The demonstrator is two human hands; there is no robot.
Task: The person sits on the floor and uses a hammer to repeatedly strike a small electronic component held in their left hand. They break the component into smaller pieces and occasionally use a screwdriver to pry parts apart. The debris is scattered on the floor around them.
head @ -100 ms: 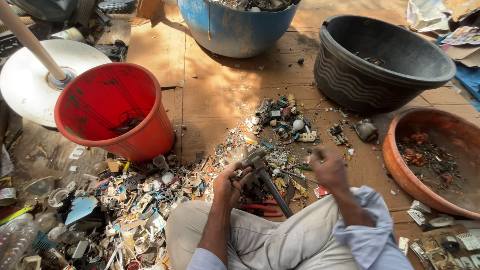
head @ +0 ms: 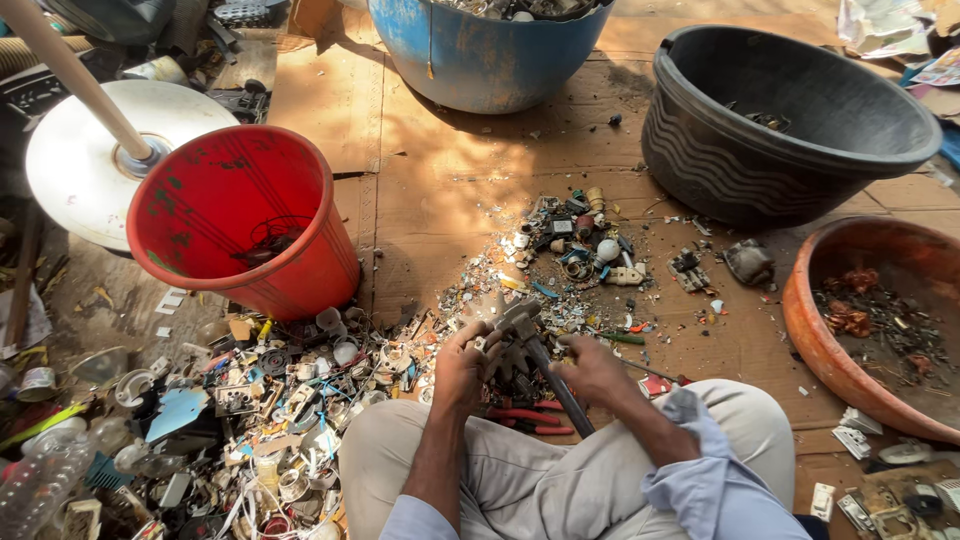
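Cardboard floor [head: 450,190]: scrap [head: 300,400] beside hands.

Person's sitting cross-legged on cardboard, left hand [head: 462,368] gripping a small grey metal part [head: 503,330], right hand [head: 592,368] closed around a dark hammer handle [head: 560,392] just beside it. Red-handled pliers [head: 525,416] lie between the knees. Red bucket [head: 245,215] sits at 10 o'clock from the hands, blue tub [head: 480,55] at 12, black tub [head: 780,120] at 2, terracotta bowl [head: 860,320] at 3. Scrap pile [head: 270,400] spreads out at 9.
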